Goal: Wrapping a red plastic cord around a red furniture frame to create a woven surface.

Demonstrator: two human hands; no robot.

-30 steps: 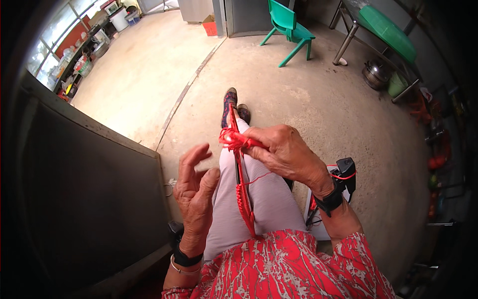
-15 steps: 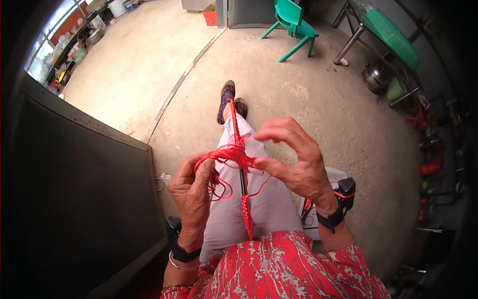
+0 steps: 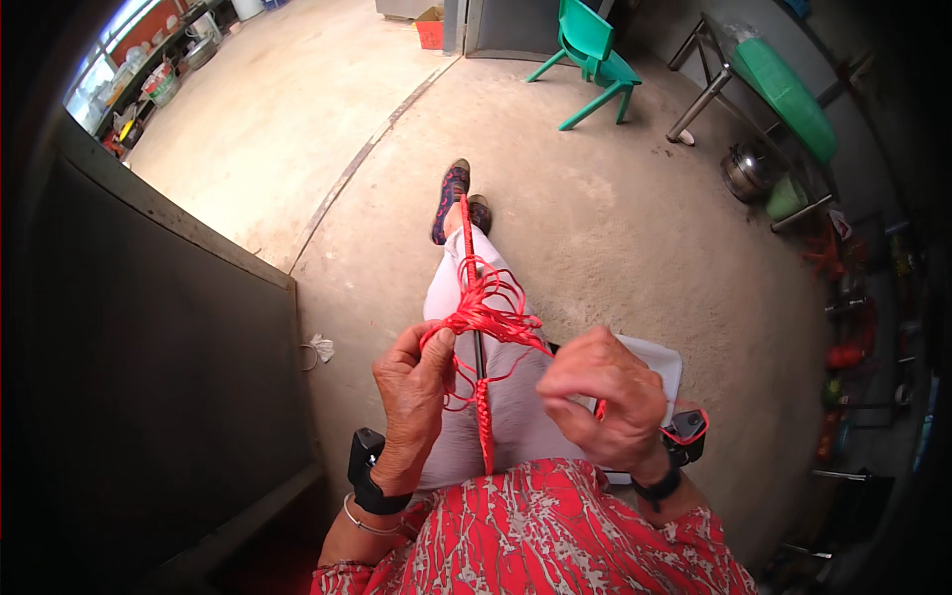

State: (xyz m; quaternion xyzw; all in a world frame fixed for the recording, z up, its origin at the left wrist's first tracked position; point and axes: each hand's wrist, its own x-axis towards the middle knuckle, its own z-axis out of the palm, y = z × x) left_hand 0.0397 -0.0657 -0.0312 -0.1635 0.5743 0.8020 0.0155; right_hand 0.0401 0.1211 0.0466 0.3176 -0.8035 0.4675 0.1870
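Observation:
My left hand (image 3: pixel 412 382) is closed in a pinch on a looped bundle of red cord (image 3: pixel 488 315) above my lap. A thin dark rod (image 3: pixel 480 355) passes behind the bundle, lengthwise between my legs. Red braiding (image 3: pixel 484 421) wraps its near part, and another red-covered length (image 3: pixel 465 233) runs toward my shoes. To the right of the bundle, my right hand (image 3: pixel 610 397) is closed, slightly blurred, with a taut strand leading from the bundle to its fingers. Another bit of red cord shows beside my right wrist. The exact grip of the right fingertips is hidden.
A white tray (image 3: pixel 654 365) sits on the floor beside my right leg, partly covered by my hand. A dark panel (image 3: pixel 178 347) stands close on my left. Farther off are a green chair (image 3: pixel 595 59), a metal-legged table (image 3: pixel 706 104) and a metal pot (image 3: pixel 747 174).
My right hand has gone from spread fingers at the bundle to closed, drawn right and nearer my body with a strand. My left hand has shifted slightly right; the loops now fan out more.

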